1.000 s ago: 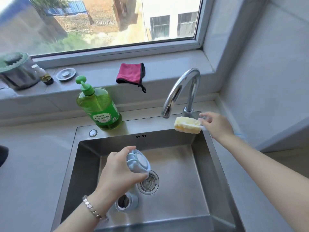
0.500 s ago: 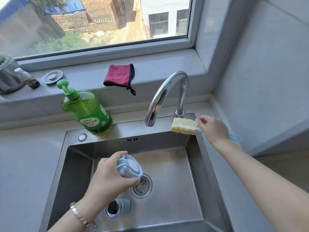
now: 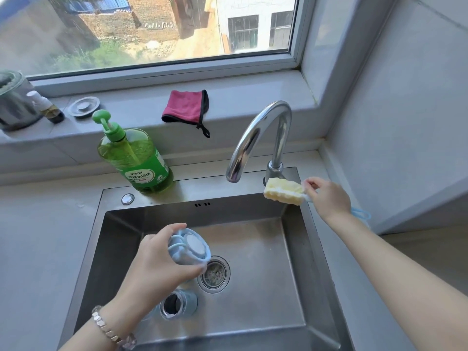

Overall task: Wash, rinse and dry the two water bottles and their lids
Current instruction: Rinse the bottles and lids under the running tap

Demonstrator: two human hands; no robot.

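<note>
Daylight from the window falls on a steel sink point(image 3: 314, 249) set into a grey counter point(image 3: 38, 249). Left hand point(image 3: 157, 264): fingers point(image 3: 172, 230) are curled closed around a pale blue lid point(image 3: 191, 248), held over the basin so any drips fall toward the drain point(image 3: 214, 273) just beside it. Below the left hand, an open bottle point(image 3: 178, 304) lies on the basin floor, mouth up toward the camera; the second bottle is not visible. Right hand point(image 3: 328, 198): fingers pinch the handle of a yellow sponge brush point(image 3: 283, 191), which is at the tap base point(image 3: 274, 171), probably in order to scrub. Farther off, soap dispenser point(image 3: 136, 158) and pink cloth point(image 3: 187, 107) sit ready.
</note>
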